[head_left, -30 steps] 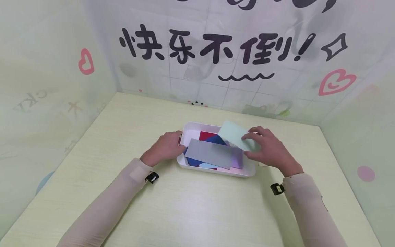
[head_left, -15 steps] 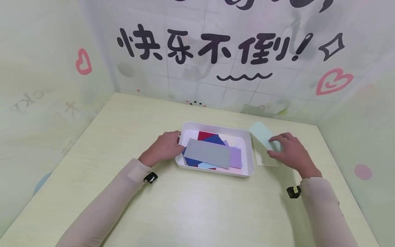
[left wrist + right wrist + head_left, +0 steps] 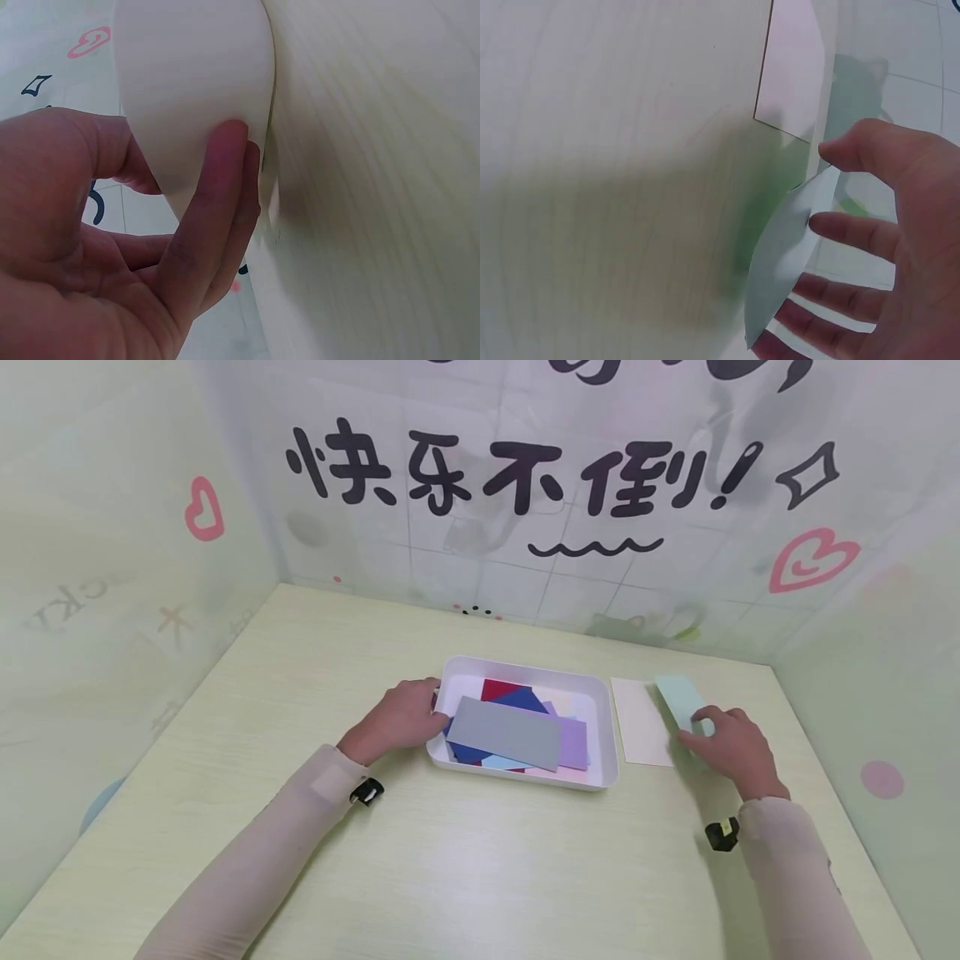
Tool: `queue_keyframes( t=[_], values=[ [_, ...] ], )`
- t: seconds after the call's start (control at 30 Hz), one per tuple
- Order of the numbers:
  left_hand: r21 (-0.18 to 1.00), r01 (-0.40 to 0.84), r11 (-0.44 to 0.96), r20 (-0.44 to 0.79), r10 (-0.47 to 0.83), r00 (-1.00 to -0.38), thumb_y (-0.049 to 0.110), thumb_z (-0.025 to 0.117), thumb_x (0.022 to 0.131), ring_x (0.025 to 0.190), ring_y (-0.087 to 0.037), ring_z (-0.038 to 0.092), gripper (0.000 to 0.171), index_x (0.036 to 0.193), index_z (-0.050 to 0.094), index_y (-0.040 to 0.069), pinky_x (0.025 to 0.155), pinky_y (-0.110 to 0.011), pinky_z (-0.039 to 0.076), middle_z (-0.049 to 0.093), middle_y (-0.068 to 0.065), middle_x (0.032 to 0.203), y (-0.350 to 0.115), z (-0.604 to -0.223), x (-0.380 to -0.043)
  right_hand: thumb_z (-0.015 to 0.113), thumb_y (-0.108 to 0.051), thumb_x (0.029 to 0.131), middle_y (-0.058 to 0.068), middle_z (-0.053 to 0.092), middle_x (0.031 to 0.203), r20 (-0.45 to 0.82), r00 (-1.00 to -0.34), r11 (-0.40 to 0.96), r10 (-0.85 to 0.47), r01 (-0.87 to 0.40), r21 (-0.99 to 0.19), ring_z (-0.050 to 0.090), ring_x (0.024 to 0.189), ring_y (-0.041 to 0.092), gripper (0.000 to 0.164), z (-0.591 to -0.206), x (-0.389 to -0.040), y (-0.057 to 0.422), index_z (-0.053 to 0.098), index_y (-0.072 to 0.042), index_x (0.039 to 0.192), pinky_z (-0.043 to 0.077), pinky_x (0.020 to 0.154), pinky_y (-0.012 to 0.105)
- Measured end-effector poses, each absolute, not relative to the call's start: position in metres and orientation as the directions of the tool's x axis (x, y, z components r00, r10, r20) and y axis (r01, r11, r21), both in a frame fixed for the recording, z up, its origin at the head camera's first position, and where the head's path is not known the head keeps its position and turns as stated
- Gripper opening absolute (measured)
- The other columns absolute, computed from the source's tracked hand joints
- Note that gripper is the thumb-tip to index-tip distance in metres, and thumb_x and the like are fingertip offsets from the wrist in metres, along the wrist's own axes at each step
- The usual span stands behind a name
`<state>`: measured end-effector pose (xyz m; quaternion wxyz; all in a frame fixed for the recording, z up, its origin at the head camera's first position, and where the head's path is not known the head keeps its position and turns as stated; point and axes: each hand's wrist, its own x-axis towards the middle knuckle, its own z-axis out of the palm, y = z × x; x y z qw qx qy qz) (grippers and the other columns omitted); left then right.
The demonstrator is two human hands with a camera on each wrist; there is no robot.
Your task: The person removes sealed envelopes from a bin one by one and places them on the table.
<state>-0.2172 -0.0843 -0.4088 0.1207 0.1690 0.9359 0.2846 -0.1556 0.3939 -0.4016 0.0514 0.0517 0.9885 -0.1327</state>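
A white tray point(image 3: 525, 779) lies on the table with several coloured cards inside; a grey card point(image 3: 506, 731) is on top, over blue, red and purple ones. My left hand point(image 3: 401, 714) grips the tray's left end. In the left wrist view its thumb goes over the rim while fingers press the outer wall point(image 3: 187, 75). Right of the tray, my right hand point(image 3: 735, 747) holds a light green card point(image 3: 677, 697) by its near end. The right wrist view shows this green card point(image 3: 784, 244) bowed, tilted above the tabletop, against the thumb and fingertips.
A pale cream card point(image 3: 640, 727) lies flat between the tray and the green card. The table point(image 3: 480, 877) meets a printed wall covering point(image 3: 480, 577) at the back, with more covering on both sides.
My right hand has carried the light green card from above the tray to the right, past the cream card, and lower toward the table. The left hand keeps its place on the tray.
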Motion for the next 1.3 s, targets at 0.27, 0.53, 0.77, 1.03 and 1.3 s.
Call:
queue_keyframes(
  t=[0.27,0.53,0.77,1.03,1.3],
  values=[
    [0.574,0.242,0.782,-0.137,0.383,-0.914,0.022,0.06,0.092,0.08,-0.019,0.061,0.037,0.123,0.056,0.002,0.069,-0.031,0.051,0.065,-0.008,0.106,-0.084,-0.409,-0.217,0.054,-0.06,0.092,0.034,0.04,0.125,-0.194,-0.968,0.952,0.16,0.203,-0.229,0.05,0.097,0.048,0.071,-0.405,-0.156,0.392,0.049,-0.002,0.132,0.044,0.064,0.05],
    [0.571,0.237,0.786,-0.136,0.375,-0.917,0.022,0.06,0.092,0.081,-0.019,0.061,0.038,0.125,0.056,0.003,0.071,-0.032,0.052,0.066,-0.008,0.108,-0.083,-0.407,-0.216,0.055,-0.063,0.09,0.034,0.039,0.125,-0.23,-0.95,0.94,0.21,0.261,-0.22,0.049,0.097,0.048,0.074,-0.405,-0.156,0.386,0.049,-0.002,0.132,0.044,0.064,0.051],
    [0.564,0.233,0.792,-0.142,0.371,-0.918,0.022,0.06,0.092,0.081,-0.019,0.061,0.038,0.125,0.056,0.002,0.07,-0.032,0.051,0.066,-0.008,0.108,-0.083,-0.407,-0.216,0.055,-0.062,0.091,0.034,0.037,0.127,-0.24,-0.943,0.937,0.232,0.283,-0.205,0.048,0.1,0.051,0.073,-0.407,-0.157,0.384,0.048,-0.003,0.133,0.044,0.066,0.054],
    [0.562,0.237,0.793,-0.14,0.374,-0.917,0.023,0.06,0.092,0.078,-0.019,0.061,0.038,0.123,0.056,0.002,0.068,-0.03,0.051,0.065,-0.008,0.104,-0.084,-0.406,-0.216,0.054,-0.064,0.09,0.033,0.038,0.126,-0.239,-0.938,0.934,0.25,0.298,-0.196,0.047,0.101,0.051,0.074,-0.41,-0.158,0.384,0.048,-0.004,0.134,0.044,0.067,0.057],
    [0.555,0.233,0.798,-0.139,0.365,-0.921,0.023,0.061,0.092,0.079,-0.019,0.06,0.038,0.123,0.057,0.002,0.07,-0.031,0.051,0.065,-0.007,0.103,-0.083,-0.407,-0.218,0.054,-0.064,0.09,0.034,0.037,0.126,-0.226,-0.942,0.933,0.25,0.297,-0.204,0.046,0.102,0.052,0.074,-0.412,-0.158,0.385,0.048,-0.003,0.132,0.044,0.067,0.059]
  ],
)
